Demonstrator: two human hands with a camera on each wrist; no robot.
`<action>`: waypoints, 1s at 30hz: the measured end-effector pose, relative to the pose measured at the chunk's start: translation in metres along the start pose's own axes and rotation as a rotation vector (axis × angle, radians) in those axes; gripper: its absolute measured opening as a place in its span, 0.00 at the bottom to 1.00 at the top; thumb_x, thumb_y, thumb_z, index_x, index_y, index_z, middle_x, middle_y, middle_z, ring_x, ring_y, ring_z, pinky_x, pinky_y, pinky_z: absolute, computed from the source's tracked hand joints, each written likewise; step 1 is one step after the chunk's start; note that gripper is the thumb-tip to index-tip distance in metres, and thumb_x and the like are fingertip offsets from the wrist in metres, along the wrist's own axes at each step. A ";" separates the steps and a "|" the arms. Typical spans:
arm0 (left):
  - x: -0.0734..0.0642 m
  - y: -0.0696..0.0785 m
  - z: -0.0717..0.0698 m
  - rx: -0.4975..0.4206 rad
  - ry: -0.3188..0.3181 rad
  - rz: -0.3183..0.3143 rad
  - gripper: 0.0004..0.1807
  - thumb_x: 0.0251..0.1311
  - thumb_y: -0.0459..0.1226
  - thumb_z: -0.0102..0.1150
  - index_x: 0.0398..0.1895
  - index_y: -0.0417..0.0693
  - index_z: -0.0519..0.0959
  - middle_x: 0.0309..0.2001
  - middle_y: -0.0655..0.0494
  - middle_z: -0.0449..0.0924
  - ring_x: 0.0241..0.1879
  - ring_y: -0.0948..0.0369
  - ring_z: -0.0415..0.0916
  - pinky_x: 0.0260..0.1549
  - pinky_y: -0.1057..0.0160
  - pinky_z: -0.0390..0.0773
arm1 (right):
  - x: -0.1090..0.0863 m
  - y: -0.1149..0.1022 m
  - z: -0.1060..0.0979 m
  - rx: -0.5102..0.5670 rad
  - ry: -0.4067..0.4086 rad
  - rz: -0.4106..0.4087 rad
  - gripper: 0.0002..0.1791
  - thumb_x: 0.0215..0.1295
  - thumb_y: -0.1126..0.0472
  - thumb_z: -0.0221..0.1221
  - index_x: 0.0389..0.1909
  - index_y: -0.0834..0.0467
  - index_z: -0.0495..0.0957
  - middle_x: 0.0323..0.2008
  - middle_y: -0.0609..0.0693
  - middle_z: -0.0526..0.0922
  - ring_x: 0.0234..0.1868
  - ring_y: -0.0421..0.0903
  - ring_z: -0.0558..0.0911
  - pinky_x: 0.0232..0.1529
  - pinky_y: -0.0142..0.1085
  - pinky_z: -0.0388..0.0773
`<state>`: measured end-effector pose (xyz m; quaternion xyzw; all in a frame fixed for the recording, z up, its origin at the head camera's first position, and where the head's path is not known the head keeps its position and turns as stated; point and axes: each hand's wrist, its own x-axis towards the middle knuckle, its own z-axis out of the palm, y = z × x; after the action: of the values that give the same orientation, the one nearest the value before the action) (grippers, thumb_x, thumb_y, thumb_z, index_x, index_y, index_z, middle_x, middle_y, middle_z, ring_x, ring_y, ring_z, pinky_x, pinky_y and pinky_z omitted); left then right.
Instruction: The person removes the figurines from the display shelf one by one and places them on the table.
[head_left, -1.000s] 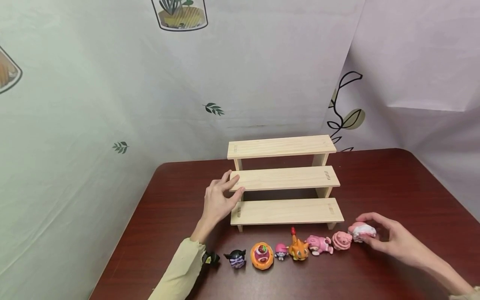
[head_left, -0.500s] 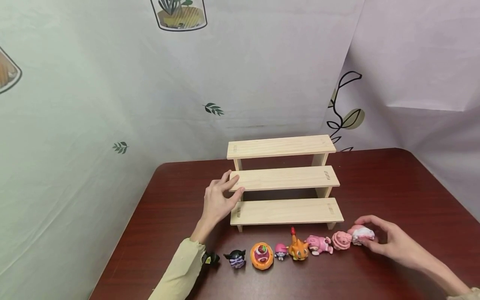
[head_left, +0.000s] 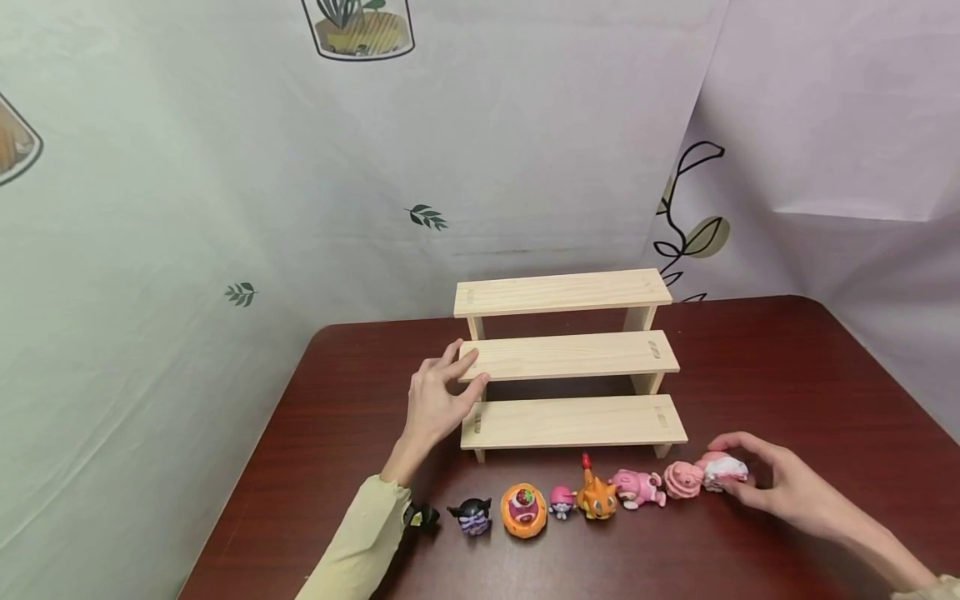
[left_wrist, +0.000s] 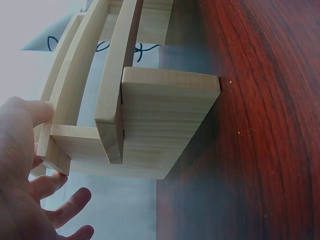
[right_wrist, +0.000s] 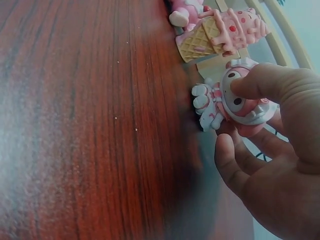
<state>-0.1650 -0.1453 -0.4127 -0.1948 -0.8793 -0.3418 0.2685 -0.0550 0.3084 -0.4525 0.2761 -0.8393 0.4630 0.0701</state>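
A three-tier wooden display shelf of pale wood stands on the dark red-brown table. My left hand grips the left end of its middle tier; in the left wrist view the thumb and fingers lie around the board's end. At the right, my right hand holds a small pink-and-white figurine by its head, thumb on its face and fingers behind. It is upright, with its feet close to the tabletop. Beside it is a pink ice-cream cone figurine.
A row of figurines lines the shelf's front: a pink one, an orange one with a red-tipped tail, a small pink-topped one, an orange round one with a strawberry, a black-and-purple one. A black one is partly behind the left sleeve.
My right hand has shifted slightly left with the pink-and-white figurine, closer to the ice-cream cone figurine. The left hand and the shelf have stayed in place.
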 end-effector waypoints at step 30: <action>0.000 0.001 -0.001 -0.003 0.002 0.009 0.24 0.58 0.46 0.68 0.56 0.47 0.84 0.63 0.44 0.76 0.50 0.41 0.76 0.40 0.38 0.74 | 0.004 0.000 -0.002 0.000 -0.062 -0.044 0.27 0.52 0.81 0.66 0.52 0.59 0.75 0.37 0.45 0.80 0.32 0.39 0.79 0.31 0.30 0.72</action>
<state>-0.1644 -0.1451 -0.4120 -0.1987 -0.8776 -0.3422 0.2707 -0.0583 0.3085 -0.4500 0.3087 -0.8349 0.4525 0.0544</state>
